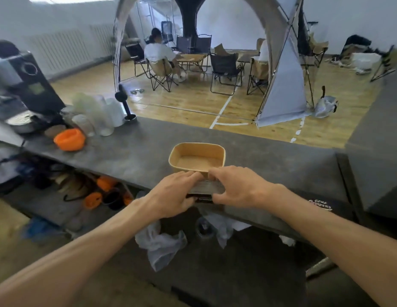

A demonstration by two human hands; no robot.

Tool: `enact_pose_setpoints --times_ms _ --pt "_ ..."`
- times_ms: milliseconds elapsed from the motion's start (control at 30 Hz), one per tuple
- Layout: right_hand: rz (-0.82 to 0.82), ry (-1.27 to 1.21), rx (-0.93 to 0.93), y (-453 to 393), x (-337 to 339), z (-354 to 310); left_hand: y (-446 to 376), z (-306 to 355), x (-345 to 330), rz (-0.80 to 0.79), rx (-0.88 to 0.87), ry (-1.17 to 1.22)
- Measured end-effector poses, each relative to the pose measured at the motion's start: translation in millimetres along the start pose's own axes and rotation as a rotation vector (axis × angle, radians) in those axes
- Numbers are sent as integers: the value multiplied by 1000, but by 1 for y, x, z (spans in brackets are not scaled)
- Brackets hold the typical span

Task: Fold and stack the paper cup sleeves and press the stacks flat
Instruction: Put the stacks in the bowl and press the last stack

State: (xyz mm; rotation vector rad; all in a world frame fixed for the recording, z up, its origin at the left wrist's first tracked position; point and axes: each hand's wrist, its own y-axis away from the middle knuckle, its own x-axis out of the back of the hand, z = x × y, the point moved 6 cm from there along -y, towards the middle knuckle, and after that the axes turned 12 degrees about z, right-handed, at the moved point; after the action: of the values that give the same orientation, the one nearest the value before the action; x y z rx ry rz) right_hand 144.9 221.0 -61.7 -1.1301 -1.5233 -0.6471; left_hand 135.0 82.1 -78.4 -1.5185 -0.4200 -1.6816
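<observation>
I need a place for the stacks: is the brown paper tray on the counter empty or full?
Empty. The brown paper tray stands upright, and its bare bottom shows with nothing lying on it.
</observation>
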Motion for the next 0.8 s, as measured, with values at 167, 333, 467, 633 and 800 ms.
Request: enact_pose_setpoints --times_ms 167,333,467,633,800 --pt "54 106 7 -14 -22 -11 -3 -28 -14 -77 -19 -20" --pt "51 119 -62 -11 -56 -4 -1 -33 -33 -35 -124 -177" --pt "63 89 -45 -13 -42 -9 -5 -32 -22 -29 -178 -97" --pt "201 107 -39 -39 16 -7 -44 -40 33 115 -257 -78" --pt "179 120 -131 -82 23 16 -90 -64 40 111 -208 -66"
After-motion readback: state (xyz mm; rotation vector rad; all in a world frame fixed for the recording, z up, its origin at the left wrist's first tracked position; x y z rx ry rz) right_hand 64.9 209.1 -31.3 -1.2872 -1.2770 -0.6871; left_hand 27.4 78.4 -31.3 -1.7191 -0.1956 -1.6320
